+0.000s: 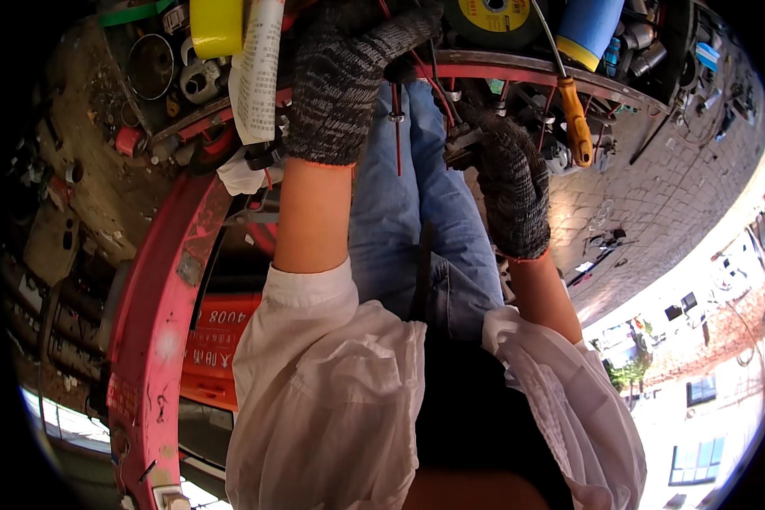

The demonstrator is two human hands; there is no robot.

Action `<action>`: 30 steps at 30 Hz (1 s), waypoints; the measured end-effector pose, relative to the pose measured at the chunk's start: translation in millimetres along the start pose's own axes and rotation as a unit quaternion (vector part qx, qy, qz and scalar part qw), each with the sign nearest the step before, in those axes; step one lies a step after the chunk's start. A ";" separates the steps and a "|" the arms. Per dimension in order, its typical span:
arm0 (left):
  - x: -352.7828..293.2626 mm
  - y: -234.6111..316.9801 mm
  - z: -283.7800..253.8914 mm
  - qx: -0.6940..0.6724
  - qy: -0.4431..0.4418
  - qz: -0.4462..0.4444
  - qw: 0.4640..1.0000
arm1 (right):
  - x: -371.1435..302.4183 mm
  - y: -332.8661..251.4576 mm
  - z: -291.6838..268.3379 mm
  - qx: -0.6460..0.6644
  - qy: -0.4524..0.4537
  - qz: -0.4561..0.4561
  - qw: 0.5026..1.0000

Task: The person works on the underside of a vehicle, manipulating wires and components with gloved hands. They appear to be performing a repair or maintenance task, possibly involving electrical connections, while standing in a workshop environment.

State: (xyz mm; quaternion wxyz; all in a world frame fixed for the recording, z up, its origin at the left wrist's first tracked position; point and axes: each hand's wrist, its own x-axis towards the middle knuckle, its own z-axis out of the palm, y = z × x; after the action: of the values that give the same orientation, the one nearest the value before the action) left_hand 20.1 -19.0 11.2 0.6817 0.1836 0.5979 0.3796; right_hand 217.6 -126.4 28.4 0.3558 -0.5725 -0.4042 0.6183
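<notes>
My left hand (336, 89), in a dark grey knit glove with an orange cuff edge, is over the bench's front rim, its fingers bent over to the right. Thin red wire (425, 72) runs beside those fingertips; what they close on is hidden. Lower and to the right, my right hand (518, 183), gloved the same way, is closed around a dark metal tool (462, 143) whose kind I cannot make out. Between the hands a thin red-handled rod (399, 140) hangs from the rim in front of my jeans.
The bench's red metal rim (518, 70) carries several hanging tools, including an orange-handled screwdriver (576, 127). On the bench are a yellow roll (216, 27), a cutting disc (495, 13) and a blue cylinder (591, 30). A pink-red metal beam (157, 331) stands at left beside an orange-red box (217, 340).
</notes>
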 end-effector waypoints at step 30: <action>0.2 17.9 2.5 -0.009 -0.036 -0.038 0.999 | 37.5 -49.0 13.1 -0.170 0.084 0.003 0.982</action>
State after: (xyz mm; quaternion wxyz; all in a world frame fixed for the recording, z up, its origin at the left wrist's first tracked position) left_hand 17.2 -6.8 24.2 0.7187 0.1681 0.5757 0.3519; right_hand 200.0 -73.2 57.3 0.2836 -0.6758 -0.4704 0.4915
